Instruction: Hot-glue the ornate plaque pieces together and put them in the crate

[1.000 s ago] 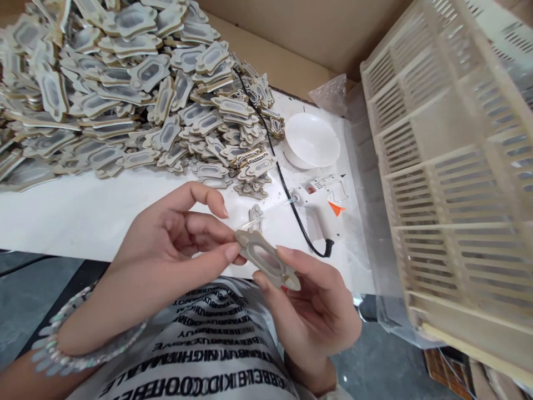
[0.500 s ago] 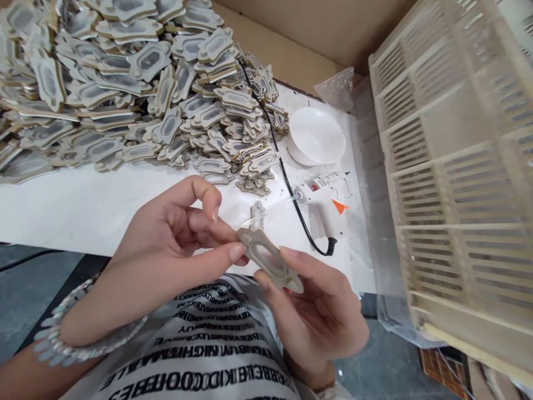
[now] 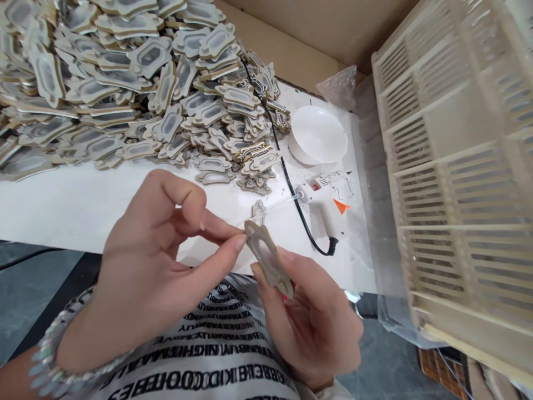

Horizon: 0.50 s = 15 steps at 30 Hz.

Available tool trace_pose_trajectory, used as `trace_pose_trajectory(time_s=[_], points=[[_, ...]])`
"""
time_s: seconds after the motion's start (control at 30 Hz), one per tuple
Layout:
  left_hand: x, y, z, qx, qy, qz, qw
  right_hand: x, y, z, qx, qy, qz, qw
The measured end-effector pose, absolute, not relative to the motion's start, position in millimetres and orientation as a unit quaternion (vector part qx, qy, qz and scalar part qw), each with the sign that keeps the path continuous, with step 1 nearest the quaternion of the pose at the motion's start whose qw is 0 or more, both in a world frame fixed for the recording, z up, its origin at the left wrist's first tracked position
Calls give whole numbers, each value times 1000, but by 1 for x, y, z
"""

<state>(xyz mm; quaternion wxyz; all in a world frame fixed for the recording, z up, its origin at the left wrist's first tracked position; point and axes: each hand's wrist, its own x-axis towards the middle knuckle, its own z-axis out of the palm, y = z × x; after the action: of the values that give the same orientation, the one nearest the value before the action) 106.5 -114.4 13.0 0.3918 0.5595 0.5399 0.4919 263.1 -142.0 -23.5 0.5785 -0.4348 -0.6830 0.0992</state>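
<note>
A small beige ornate frame piece (image 3: 266,256) is held edge-up in front of me over the table's near edge. My right hand (image 3: 310,316) grips its lower end between thumb and fingers. My left hand (image 3: 166,255) pinches its upper end with thumb and fingertips, the index finger curled. Just beyond it on the white table (image 3: 83,205) lie a single small frame piece (image 3: 259,210) and a white hot glue gun (image 3: 322,200) with a black cord (image 3: 287,178).
A big heap of the same frame pieces (image 3: 125,83) covers the table's far left. A white round bowl (image 3: 318,136) sits near the glue gun. A cream slatted plastic crate (image 3: 458,166) stands at the right, with a cardboard wall (image 3: 316,33) behind.
The frame piece has turned from lying flat-faced to nearly on edge between both hands. My left index finger has curled further in. The view has shifted slightly.
</note>
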Motion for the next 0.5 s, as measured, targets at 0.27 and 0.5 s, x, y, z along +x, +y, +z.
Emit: trace_pose_trajectory(time_s=[0.27,0.5], points=[[103,-124,8,684,598,393,139,262,-146,-20,-444,-693,120,555],[103,-120,2,709,546,403,192,261,-148,-22,-458,-669,127,572]])
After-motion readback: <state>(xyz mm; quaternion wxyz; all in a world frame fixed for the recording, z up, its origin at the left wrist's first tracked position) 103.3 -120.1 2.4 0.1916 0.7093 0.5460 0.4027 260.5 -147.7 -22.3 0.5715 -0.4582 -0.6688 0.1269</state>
